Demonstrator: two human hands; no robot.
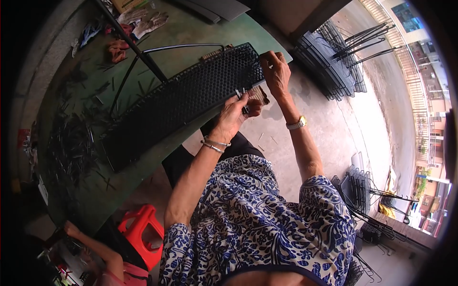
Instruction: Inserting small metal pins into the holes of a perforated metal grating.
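A long black perforated metal rack with a bent wire frame lies slantwise across the green table. My left hand is at its near edge, fingers curled round a few small strips whose pale ends poke up past the thumb. At the rack's right end, my right hand has its thumb and fingers closed at the corner. Whether it pinches the rim or a small piece there is hidden by the fingers.
Loose dark strips lie heaped at the table's left. Work gloves rest at the far side. Stacked racks stand on the floor at right, more racks lower down. A red stool and a co-worker's arm are at lower left.
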